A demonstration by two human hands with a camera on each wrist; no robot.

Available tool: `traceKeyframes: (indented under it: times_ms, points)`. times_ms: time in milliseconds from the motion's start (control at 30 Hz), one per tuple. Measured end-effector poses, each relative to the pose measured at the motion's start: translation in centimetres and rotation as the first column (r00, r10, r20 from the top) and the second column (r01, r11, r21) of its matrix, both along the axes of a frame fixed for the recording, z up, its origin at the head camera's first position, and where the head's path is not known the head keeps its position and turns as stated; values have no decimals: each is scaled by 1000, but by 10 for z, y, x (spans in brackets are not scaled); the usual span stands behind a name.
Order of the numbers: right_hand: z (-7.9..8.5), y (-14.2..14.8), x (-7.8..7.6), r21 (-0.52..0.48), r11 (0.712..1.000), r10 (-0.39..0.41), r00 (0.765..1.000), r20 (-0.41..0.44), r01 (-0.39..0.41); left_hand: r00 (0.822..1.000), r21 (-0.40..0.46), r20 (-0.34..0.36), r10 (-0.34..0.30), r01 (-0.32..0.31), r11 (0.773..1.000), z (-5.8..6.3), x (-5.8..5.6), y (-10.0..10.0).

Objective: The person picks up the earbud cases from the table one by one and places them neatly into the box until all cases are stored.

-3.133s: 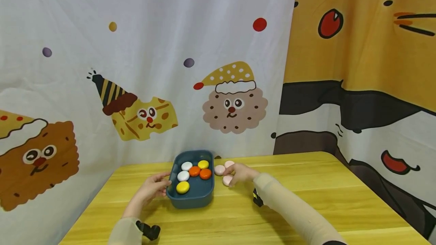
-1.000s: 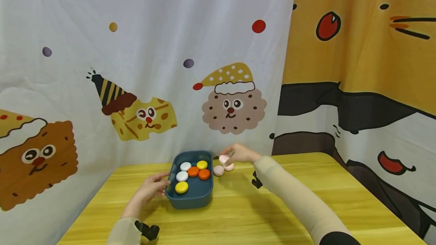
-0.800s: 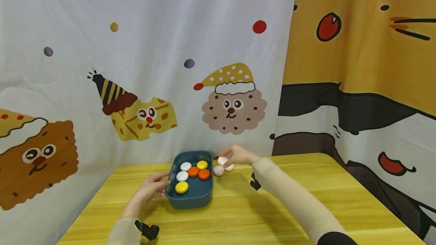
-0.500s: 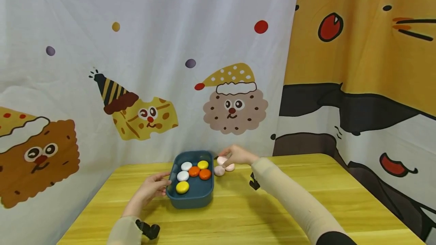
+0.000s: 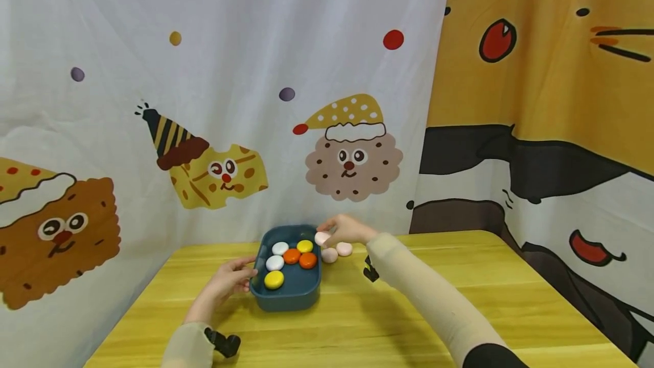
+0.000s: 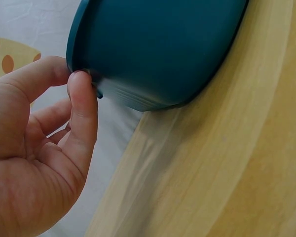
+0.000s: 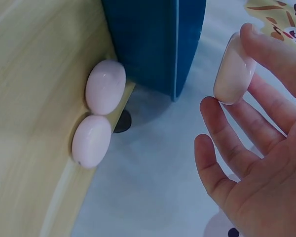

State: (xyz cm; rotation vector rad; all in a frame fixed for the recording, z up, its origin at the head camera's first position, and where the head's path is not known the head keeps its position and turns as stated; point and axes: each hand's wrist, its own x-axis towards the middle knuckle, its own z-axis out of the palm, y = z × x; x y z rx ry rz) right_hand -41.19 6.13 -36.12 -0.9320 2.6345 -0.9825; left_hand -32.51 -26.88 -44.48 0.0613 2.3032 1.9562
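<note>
A dark blue oblong bin [image 5: 287,303] stands on the table, holding several glossy rounded discs: white [image 5: 275,263], yellow [image 5: 274,280] and orange [image 5: 308,260]. At its left side my left hand [image 5: 227,284] pinches the rim; thumb and forefinger meet on the bin's edge [image 6: 76,37] in the left wrist view. My right hand [image 5: 351,229] holds a pale pink disc [image 7: 232,74] between thumb and fingers, raised just outside the bin's back right rim. Two more pink discs, one nearer [image 5: 329,255] and one to its right [image 5: 344,249], lie on the table beside the bin.
The wooden table [image 5: 388,322] ends at a white curtain [image 5: 230,44] printed with cartoon food. A patterned cloth [image 5: 562,186] hangs along the right. A dark strap-on device [image 5: 223,343] sits on the left wrist.
My right hand first reached over the pink discs, then picked one up and lifted it, and has carried it left to the bin's rim. My left hand has stayed at the bin.
</note>
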Motion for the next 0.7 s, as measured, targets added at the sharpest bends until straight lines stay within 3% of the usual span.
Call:
traceKeyframes:
  times_ms: [700]
  points:
    - [-1, -27, -5, -2, 999, 54, 998, -24, -54, 1000, 5, 6, 4, -4, 1000, 0, 0, -1]
